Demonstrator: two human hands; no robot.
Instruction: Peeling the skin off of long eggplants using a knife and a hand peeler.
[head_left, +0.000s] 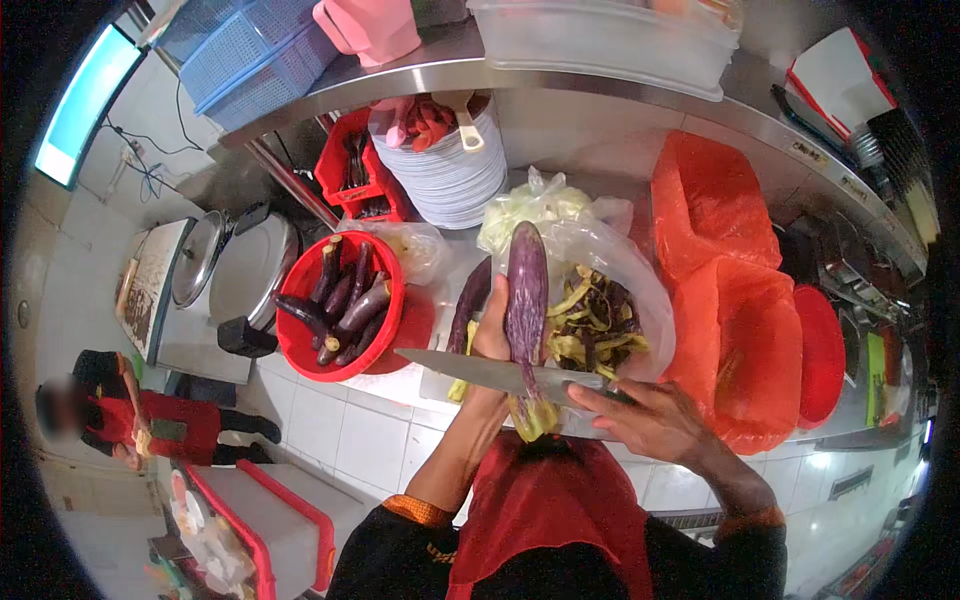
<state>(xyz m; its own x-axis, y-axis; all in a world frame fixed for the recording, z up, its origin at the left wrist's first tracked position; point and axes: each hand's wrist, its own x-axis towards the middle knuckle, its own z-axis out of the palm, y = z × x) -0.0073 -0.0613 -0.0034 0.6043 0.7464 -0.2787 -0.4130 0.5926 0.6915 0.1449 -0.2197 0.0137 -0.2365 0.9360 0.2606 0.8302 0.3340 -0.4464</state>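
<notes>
My left hand (493, 326) holds a purple eggplant (527, 292) upright in the picture, its stem end toward me. In my right hand (649, 416) is a kitchen knife (480, 370), whose blade lies across the eggplant near the stem end and points left. Behind my left hand a darker eggplant (470, 300) lies on the counter. Just right of the held eggplant, a clear plastic bag (652, 300) contains purple and yellow-green peelings (596, 322). Several whole eggplants (360, 307) fill a red plastic basin (286, 341) at the left.
Two containers lined with red plastic bags (739, 352) stand at the right. Stacked white plates (442, 180) and a bag of pale vegetables (525, 210) are at the back, beneath a steel shelf (420, 79). A person in a red apron (180, 427) stands at the far left.
</notes>
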